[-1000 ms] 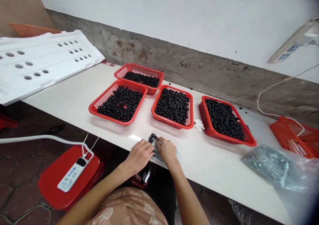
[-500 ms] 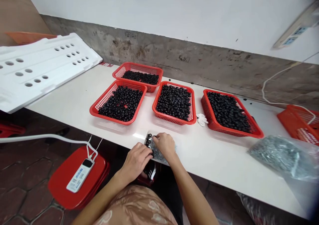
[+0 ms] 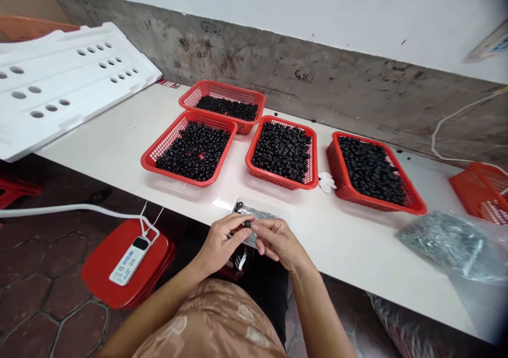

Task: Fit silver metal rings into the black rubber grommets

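Observation:
Above the front edge of the table, my left hand (image 3: 225,237) pinches a small black ring-like part (image 3: 247,224) between thumb and fingertips. My right hand (image 3: 276,237) meets it from the right, thumb and forefinger pressed together against the part; whatever tiny thing they hold is hidden. Behind and beneath both hands lies a shallow clear tray (image 3: 277,209) of small silvery metal pieces, with a few black parts (image 3: 238,206) in its left corner. My hands cover much of the tray.
Red baskets full of black parts stand behind: left (image 3: 145,163), back (image 3: 262,102), middle (image 3: 314,163) and right (image 3: 421,208). A bag of metal pieces (image 3: 444,244) lies at right, a white foam panel (image 3: 79,93) at left. A power bank (image 3: 129,261) rests on a red stool (image 3: 99,265).
Both hands have lifted from the tray and come together over its near edge, with a black part between them. The view has tilted slightly downward.

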A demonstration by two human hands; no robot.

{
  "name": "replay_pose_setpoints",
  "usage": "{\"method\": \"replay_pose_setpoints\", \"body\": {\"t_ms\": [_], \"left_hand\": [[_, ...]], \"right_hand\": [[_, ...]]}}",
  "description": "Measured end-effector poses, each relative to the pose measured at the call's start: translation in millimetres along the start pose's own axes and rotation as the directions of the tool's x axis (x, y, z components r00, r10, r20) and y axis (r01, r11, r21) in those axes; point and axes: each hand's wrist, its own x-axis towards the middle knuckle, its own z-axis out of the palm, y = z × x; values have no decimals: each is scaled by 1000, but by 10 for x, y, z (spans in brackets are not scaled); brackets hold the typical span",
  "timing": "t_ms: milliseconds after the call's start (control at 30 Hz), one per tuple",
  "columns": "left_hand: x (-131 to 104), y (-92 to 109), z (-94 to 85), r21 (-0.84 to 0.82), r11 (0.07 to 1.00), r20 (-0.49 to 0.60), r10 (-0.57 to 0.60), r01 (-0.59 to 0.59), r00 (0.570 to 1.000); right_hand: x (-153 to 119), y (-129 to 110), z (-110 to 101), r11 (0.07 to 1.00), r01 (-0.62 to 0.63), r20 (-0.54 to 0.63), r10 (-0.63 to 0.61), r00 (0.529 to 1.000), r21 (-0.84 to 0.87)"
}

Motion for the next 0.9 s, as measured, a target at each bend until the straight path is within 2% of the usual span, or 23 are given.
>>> {"method": "replay_pose_setpoints", "body": {"t_ms": [100, 167, 233, 300, 400, 533, 667, 733, 900], "left_hand": [[7, -29, -81, -182, 977, -85, -131, 114, 988], [17, -70, -142, -249, 955, -165, -208, 164, 964], [16, -125, -185, -275, 944, -224, -246, 181, 943], [-7, -190, -197, -266, 944, -221, -257, 195, 941], [-75, -288, -167, -155, 959, -142, -258, 236, 956], [-144, -378, -122, -76, 962, -100, -268, 261, 958], [-147, -400, -117, -88, 962, -94, -266, 258, 959], [-146, -395, -122, -76, 964, -101, -263, 256, 960], [-160, -384, -132, -84, 966, -79, -252, 245, 965]], "right_hand": [[27, 19, -92, 944, 42, -193, -110, 975, -326], [57, 64, -127, 793, 28, -244, -220, 944, -608], [101, 112, -109, 580, 17, -168, -264, 950, -814], [162, 138, -50, 402, 41, -57, -230, 972, -915], [266, 124, 29, 252, 76, 38, -155, 987, -965], [357, 83, 46, 211, -26, -64, -176, 982, -977], [448, 85, 98, 218, 8, -34, -187, 982, -976], [490, 82, 110, 222, -16, -61, -197, 978, -975], [377, 9, -76, 243, -132, -190, -232, 954, -961]]}}
